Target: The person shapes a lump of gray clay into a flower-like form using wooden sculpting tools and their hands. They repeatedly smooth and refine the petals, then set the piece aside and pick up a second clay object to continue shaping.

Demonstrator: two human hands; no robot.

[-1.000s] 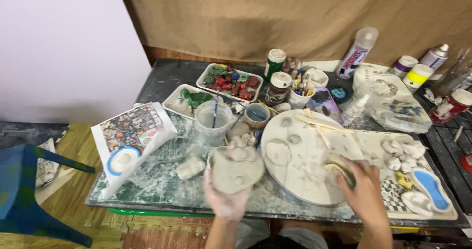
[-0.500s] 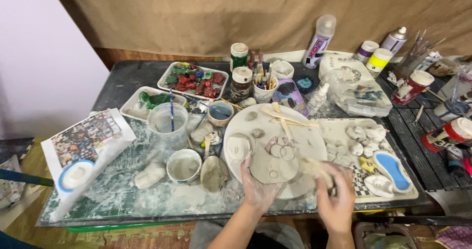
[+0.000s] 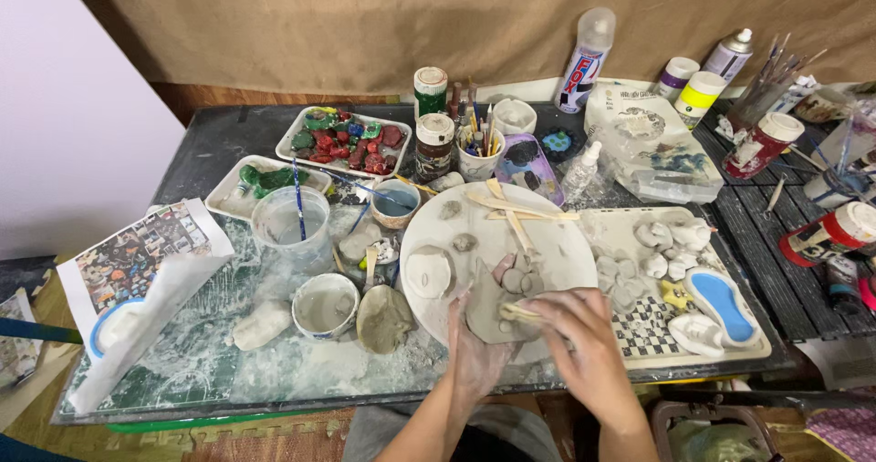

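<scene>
Right hand (image 3: 584, 339) pinching a small wooden tool (image 3: 518, 312), its tip pressed onto the grey clay piece (image 3: 497, 305) that my left hand (image 3: 474, 348) cups from below, fingers curled around its near edge. That clay sits over the near rim of the round white board (image 3: 493, 243). Left of the board, a flattened clay lump (image 3: 383, 318) and a small cup of slip (image 3: 325, 304). Right of it, a tray (image 3: 675, 280) of little clay shapes. Wooden sticks (image 3: 516, 211) lie across the board's far side; behind it, a cup of brushes (image 3: 479, 152).
</scene>
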